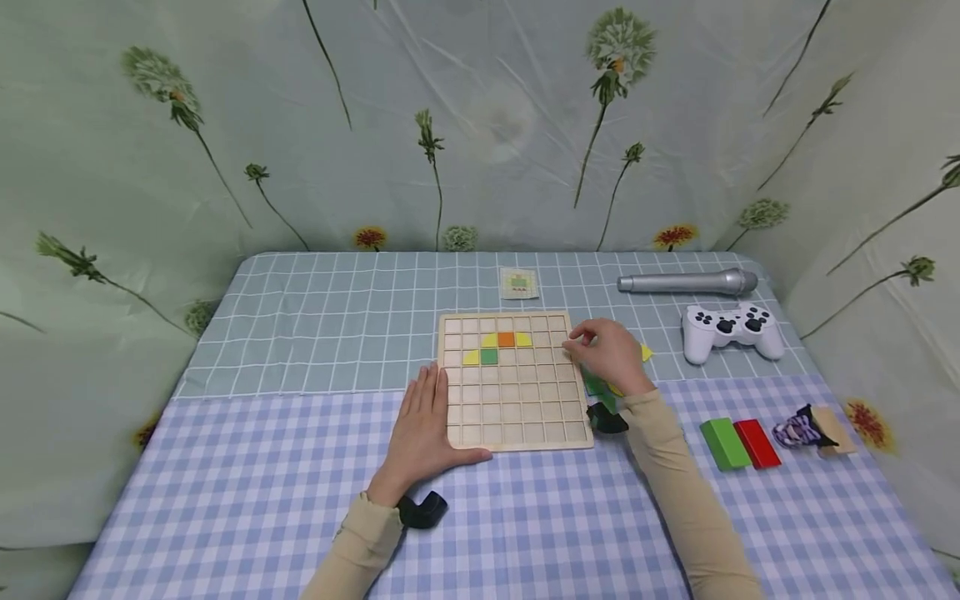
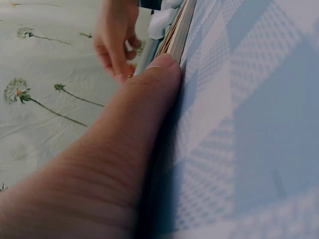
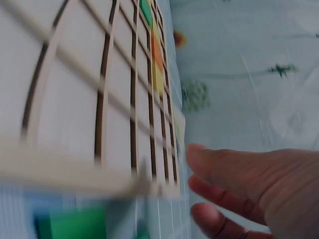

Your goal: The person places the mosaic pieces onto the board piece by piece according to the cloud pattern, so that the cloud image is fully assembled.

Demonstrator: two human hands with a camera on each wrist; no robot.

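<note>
The grid board (image 1: 517, 414) lies on the counter (image 1: 262, 475), its left edge alongside the left hand (image 1: 423, 429) with straight, released fingers, its right edge near the right hand (image 1: 611, 357), whose bent fingers' grasp cannot be determined.

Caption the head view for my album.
The left grip rests against a square pale wooden grid board bearing flat yellow, orange and green tiles; the right grip is at its right edge.
</note>
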